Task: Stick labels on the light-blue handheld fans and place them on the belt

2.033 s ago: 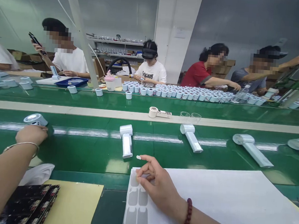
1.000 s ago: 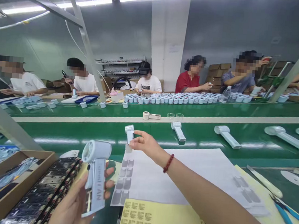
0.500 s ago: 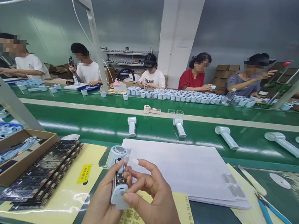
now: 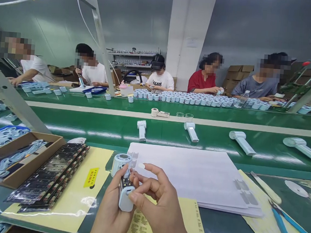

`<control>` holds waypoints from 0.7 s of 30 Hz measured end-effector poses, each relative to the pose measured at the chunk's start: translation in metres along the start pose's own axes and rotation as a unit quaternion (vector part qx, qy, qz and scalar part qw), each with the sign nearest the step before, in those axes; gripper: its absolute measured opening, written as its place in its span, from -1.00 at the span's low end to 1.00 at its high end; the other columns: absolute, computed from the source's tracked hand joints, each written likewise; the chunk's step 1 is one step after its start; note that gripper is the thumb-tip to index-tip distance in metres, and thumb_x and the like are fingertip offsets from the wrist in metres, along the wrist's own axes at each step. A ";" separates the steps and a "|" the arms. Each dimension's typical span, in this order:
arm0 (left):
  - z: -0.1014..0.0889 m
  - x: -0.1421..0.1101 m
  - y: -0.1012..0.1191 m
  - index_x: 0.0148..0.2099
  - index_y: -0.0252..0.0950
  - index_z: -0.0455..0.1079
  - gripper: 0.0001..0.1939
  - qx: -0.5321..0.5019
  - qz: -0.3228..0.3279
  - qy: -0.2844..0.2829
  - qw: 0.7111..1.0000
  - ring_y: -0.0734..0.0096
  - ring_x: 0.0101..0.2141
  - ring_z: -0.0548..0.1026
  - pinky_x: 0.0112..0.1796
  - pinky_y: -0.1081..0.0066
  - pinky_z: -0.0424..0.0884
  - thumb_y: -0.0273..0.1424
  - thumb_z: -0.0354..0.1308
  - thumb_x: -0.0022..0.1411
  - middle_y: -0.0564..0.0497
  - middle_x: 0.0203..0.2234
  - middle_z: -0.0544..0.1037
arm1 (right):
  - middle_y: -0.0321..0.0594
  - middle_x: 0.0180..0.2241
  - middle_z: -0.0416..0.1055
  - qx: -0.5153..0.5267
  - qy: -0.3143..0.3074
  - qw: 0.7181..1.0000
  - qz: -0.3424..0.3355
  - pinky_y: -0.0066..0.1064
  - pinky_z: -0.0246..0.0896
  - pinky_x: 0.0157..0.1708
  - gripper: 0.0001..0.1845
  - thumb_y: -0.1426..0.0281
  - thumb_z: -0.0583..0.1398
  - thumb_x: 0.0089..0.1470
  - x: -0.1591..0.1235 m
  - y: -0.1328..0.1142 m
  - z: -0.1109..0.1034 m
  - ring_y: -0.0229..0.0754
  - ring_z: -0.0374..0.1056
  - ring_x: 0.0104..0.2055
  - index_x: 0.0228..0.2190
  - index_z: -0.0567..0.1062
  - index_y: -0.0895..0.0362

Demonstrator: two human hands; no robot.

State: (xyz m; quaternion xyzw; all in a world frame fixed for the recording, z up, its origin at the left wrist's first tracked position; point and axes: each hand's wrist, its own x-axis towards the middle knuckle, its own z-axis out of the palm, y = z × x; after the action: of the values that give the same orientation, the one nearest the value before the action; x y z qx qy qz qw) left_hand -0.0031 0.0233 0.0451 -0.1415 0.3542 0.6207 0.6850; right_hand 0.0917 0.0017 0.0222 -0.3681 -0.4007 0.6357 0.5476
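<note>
A light blue handheld fan [image 4: 122, 160] lies in my left hand [image 4: 113, 210], its round head pointing away from me. My left fingers wrap round the handle, where a dark circuit board [image 4: 126, 181] shows in the opening. At the near end of the handle is a light blue end cap [image 4: 126, 200]. My right hand [image 4: 162, 203] pinches the cap's right edge with the thumb, its other fingers curled beside the board. The right index finger is raised, with a pale oval at its tip; I cannot tell what it is.
Stacked circuit boards [image 4: 51, 173] and a cardboard box [image 4: 22, 169] of blue parts lie left. White paper [image 4: 183, 176] lies ahead; blue-handled pliers [image 4: 281, 227] and a white-handled knife [image 4: 266, 190] are right. Fans rest on the green conveyor [image 4: 165, 131]; several co-workers sit beyond.
The end cap has turned from a tilted position to line up more with the handle's end. Both hands stay close together. The fans on the conveyor appear shifted slightly right.
</note>
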 end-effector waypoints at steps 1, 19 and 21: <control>0.000 0.000 0.000 -0.26 -0.38 0.36 -0.83 0.000 0.002 0.000 1.000 0.63 -0.62 0.43 -0.57 0.63 0.45 -0.45 0.00 0.39 0.04 -0.52 0.44 | -0.36 -0.51 0.57 0.000 0.000 1.000 0.001 -0.08 0.17 0.19 -0.41 0.48 0.39 -0.19 0.000 0.000 0.000 0.01 0.43 0.09 -0.06 0.41 0.09; 0.002 -0.004 -0.001 -0.24 -0.36 0.35 -0.85 0.014 -0.005 -0.005 1.000 0.64 -0.63 0.43 -0.60 0.69 0.43 -0.48 -0.01 0.38 0.06 -0.52 0.45 | -0.34 -0.50 0.57 -0.007 0.000 1.000 0.004 -0.06 0.22 0.16 -0.47 0.47 0.40 -0.19 0.000 -0.001 0.001 0.05 0.44 0.07 -0.11 0.44 0.09; 0.002 -0.004 0.000 -0.24 -0.36 0.35 -0.84 0.015 -0.002 -0.003 1.000 0.64 -0.64 0.43 -0.59 0.68 0.43 -0.48 -0.03 0.39 0.05 -0.53 0.45 | -0.34 -0.51 0.57 -0.008 0.002 1.000 0.003 -0.06 0.23 0.16 -0.47 0.48 0.40 -0.19 0.000 -0.002 0.001 0.05 0.44 0.07 -0.12 0.45 0.09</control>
State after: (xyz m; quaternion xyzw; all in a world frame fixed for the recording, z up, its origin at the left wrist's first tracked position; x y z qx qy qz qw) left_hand -0.0019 0.0221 0.0491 -0.1295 0.3611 0.6146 0.6892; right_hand 0.0915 0.0013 0.0241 -0.3756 -0.4034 0.6332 0.5433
